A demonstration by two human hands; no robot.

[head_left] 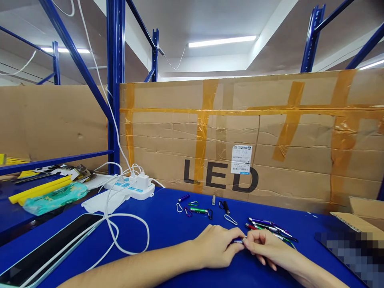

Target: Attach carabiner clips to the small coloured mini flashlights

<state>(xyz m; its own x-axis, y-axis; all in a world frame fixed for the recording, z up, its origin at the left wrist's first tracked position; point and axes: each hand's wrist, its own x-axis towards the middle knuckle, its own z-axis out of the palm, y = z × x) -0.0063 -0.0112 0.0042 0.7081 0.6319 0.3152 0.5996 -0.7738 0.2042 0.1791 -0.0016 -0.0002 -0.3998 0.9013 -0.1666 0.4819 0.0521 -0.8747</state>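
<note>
My left hand (218, 245) is closed round a small dark cylinder (238, 241) with a pale band, most of it hidden by the fingers. The fingers of my right hand (265, 245) are pinched together at the cylinder's right end, touching the left fingertips; what they grip there is too small to make out. Beyond the hands lie a green cylinder (198, 210) with a black clip, a purple cylinder (184, 198), a silver cylinder (213, 200), a black one (226, 207) and several loose carabiners. Several pens (271, 226) lie behind my right hand.
A white power strip (139, 190) with looping white cables stands at the back left. Nearer is a tablet (51, 244). Cardboard (168, 140) walls the back of the blue table (168, 228). An open carton (366, 212) and a pixelated dark object (354, 256) are at right.
</note>
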